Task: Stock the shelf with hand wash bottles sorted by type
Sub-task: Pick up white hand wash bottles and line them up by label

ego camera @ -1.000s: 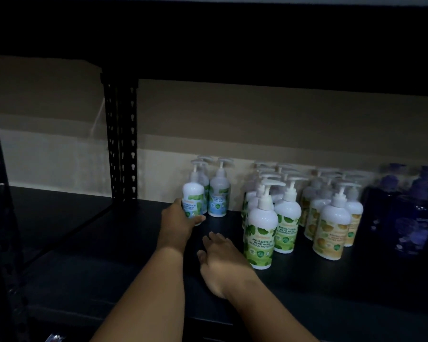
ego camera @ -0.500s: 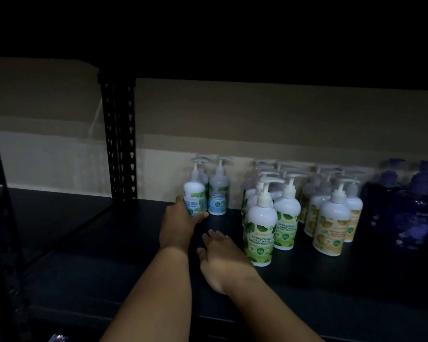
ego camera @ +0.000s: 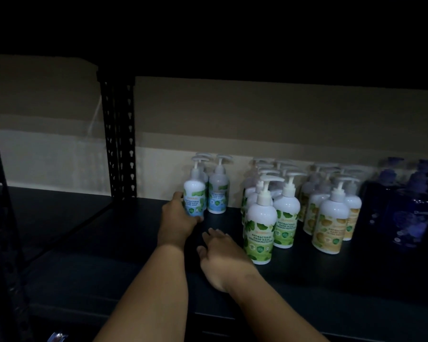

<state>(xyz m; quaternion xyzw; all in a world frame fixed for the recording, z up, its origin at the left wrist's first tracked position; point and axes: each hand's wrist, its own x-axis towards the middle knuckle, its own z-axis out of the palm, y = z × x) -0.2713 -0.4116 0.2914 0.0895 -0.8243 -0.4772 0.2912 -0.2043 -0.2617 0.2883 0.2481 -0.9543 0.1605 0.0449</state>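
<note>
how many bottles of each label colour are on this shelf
blue label bottles: 3, one in the grip of the left hand
green label bottles: at least 6
yellow label bottles: at least 4
purple bottles: at least 2
total: at least 15; the back rows are too dim and blurred to count exactly

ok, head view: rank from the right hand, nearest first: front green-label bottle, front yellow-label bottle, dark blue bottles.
1. Front green-label bottle, just right of the right hand.
2. Front yellow-label bottle, further right.
3. Dark blue bottles, at the far right end.
</note>
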